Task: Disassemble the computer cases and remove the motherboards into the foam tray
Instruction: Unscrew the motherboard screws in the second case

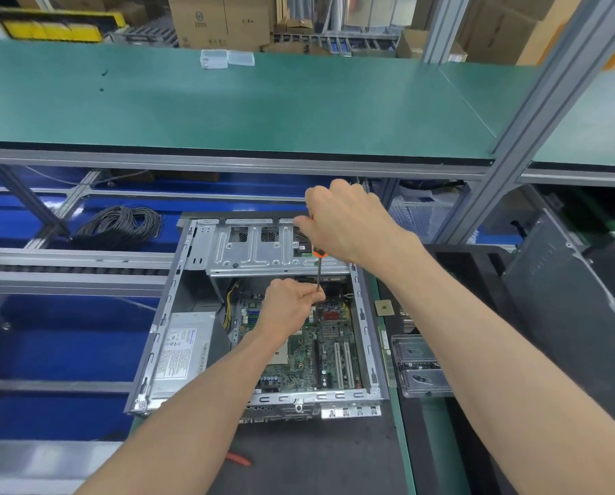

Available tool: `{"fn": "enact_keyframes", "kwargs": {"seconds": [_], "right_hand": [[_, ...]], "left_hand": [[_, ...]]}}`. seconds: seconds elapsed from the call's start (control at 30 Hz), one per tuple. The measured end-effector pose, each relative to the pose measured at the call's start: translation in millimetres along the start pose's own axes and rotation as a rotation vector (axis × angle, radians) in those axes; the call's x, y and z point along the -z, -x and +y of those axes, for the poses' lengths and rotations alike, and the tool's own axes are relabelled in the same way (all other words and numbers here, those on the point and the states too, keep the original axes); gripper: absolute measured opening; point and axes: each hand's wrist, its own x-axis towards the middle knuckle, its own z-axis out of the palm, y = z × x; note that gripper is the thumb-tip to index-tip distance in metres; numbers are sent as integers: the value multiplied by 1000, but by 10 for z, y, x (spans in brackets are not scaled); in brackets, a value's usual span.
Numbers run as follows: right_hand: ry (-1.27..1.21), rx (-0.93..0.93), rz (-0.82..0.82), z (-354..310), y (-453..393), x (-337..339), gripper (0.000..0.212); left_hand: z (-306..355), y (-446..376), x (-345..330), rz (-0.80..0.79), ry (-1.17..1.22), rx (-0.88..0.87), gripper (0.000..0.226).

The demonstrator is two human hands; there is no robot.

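Observation:
An open grey computer case [163,323] lies flat on the bench in front of me. Its green motherboard [331,355] sits inside at the right, with a silver power supply [182,351] at the left and a metal drive cage [256,250] across the far end. My right hand [349,223] is shut on the handle of an orange-and-black screwdriver [319,269] held upright over the board's far edge. My left hand [291,305] pinches the screwdriver's shaft low down, near the tip. The tip itself is hidden behind my fingers.
A coil of grey cable [120,225] lies on the blue surface at the left. Right of the case are a loose CPU chip [384,308], metal brackets [418,366] and a removed dark case panel [567,309]. A red-handled tool [238,459] lies near my left forearm. A green shelf [263,101] runs above.

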Motion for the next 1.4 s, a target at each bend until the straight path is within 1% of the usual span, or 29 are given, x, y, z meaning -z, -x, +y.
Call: {"fn": "enact_keyframes", "kwargs": {"seconds": [0.2, 0.27, 0.33, 0.37, 0.4, 0.47, 0.5, 0.53, 0.57, 0.6, 0.63, 0.7, 0.73, 0.77, 0.8, 0.83, 0.87, 0.9, 1.0, 1.07, 1.1, 1.13, 1.17, 1.23, 1.27, 1.3, 1.33, 1.37, 1.4], "right_hand": [[-102, 172, -99, 52, 72, 95, 14], [-182, 215, -185, 89, 79, 167, 7], [-266, 215, -278, 104, 88, 226, 17], [-261, 208, -304, 82, 85, 242, 21], [-240, 197, -282, 61, 82, 228, 20], [-140, 153, -137, 23, 62, 176, 3], [-114, 124, -46, 16, 52, 132, 17], [-130, 99, 11, 13, 41, 80, 29], [-220, 42, 45, 11, 29, 34, 35], [-386, -33, 80, 5, 19, -25, 36], [-607, -133, 123, -24, 36, -82, 32], [-1039, -348, 301, -116, 63, -186, 26], [-1161, -408, 412, -162, 79, -244, 28], [-1219, -445, 496, -192, 96, -292, 32], [-1239, -452, 537, -203, 95, -330, 36], [-1250, -428, 541, -206, 80, -342, 39], [-1271, -371, 509, -186, 58, -364, 40], [-1310, -291, 434, -159, 36, -368, 40], [-1474, -37, 107, -99, 17, -350, 37], [-1514, 37, -51, -84, -1, -339, 35], [-1490, 36, -59, -83, 6, -323, 33], [-1445, 9, -16, -84, 15, -311, 31], [-1380, -43, 69, -89, 21, -306, 28], [-1180, -198, 301, -112, 61, -313, 24], [-1007, -260, 418, -117, 96, -332, 25], [-794, -285, 498, -110, 127, -344, 28], [-551, -279, 516, -93, 157, -348, 33], [-326, -266, 484, -70, 185, -328, 36], [-154, -248, 427, -37, 191, -294, 36]], "left_hand": [[-7, 33, 20, -57, -38, -13, 11], [7, 33, 37, -78, -79, -21, 11], [21, 36, 59, -83, -106, -27, 12], [33, 42, 81, -79, -114, -17, 12], [43, 39, 95, -79, -117, -6, 12], [55, 21, 102, -84, -113, 20, 13], [78, 12, 98, -89, -116, 27, 13], [99, -3, 92, -93, -122, 27, 13], [110, -20, 77, -96, -129, 24, 14], [111, -32, 63, -94, -132, 21, 15], [108, -30, 48, -93, -135, 19, 16], [101, -14, 18, -93, -166, -7, 17], [87, -7, -3, -90, -194, -31, 18], [82, 0, -18, -87, -214, -57, 19], [89, 7, -22, -79, -215, -78, 18], [93, 5, -18, -70, -205, -88, 18], [82, 0, -14, -60, -193, -95, 18], [56, -10, -5, -50, -182, -104, 16], [-28, 23, 5, -63, -137, -111, 12], [-48, 47, 3, -64, -134, -91, 13], [-43, 46, -2, -70, -131, -77, 14], [-30, 45, -4, -80, -141, -70, 15], [-5, 46, -1, -86, -171, -75, 15], [39, 16, 6, -87, -263, -105, 19], [50, 1, 0, -88, -295, -114, 21], [60, -8, -11, -89, -317, -119, 22], [70, -4, -17, -92, -333, -118, 24], [81, -4, -14, -99, -344, -115, 25], [88, -14, -9, -103, -345, -115, 25]]}}
